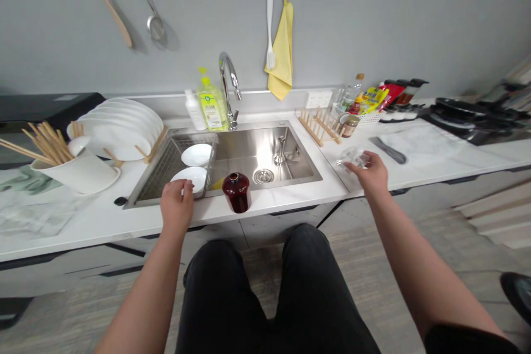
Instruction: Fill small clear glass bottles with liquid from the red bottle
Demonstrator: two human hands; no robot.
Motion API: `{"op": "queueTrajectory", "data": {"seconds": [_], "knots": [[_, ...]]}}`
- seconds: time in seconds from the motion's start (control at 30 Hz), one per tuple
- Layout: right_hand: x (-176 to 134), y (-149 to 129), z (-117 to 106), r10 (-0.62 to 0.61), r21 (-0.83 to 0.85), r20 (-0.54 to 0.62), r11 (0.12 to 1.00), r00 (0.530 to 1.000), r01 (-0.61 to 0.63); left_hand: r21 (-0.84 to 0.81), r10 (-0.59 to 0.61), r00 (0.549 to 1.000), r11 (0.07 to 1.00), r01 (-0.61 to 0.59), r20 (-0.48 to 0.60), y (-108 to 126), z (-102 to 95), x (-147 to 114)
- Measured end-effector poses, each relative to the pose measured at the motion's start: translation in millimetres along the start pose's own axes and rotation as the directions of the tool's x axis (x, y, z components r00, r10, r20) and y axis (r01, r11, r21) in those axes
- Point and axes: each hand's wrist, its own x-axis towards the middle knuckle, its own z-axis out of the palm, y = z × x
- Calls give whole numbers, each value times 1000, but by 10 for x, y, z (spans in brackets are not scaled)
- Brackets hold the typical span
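A dark red, glossy bottle (237, 193) with an uncapped narrow neck stands upright on the counter's front edge, between my hands. My left hand (177, 203) hovers to its left, by the front rim of the sink, fingers curled together; what they hold, if anything, is too small to make out. Just beyond it, two white bowls (196, 155) sit in a wire drain basket (174, 149) at the sink's left side. To the right of the sink, my right hand (373, 172) pinches a piece of crumpled clear plastic (352, 156) over the counter.
Steel sink (307, 163) with a faucet (226, 83); soap bottles (211, 105) stand behind. At left are racked plates (120, 127) and a chopstick holder (78, 168). At right are a wooden rack (321, 127), a jar (349, 126), dark tongs-like utensil (389, 149) and pans (460, 116).
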Motion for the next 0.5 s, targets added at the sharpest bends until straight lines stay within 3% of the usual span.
{"op": "queueTrajectory", "data": {"seconds": [0.2, 0.37, 0.5], "knots": [[453, 83, 442, 62, -49, -28, 997, 998, -63, -64, 29, 999, 998, -26, 44, 15, -14, -6], [447, 185, 634, 91, -57, -25, 994, 995, -93, -86, -58, 998, 995, 58, 0, -1, -6, -24], [403, 220, 675, 76, -106, -22, 991, 997, -78, -53, -85, 996, 995, 87, 25, -3, -4, -16]]}}
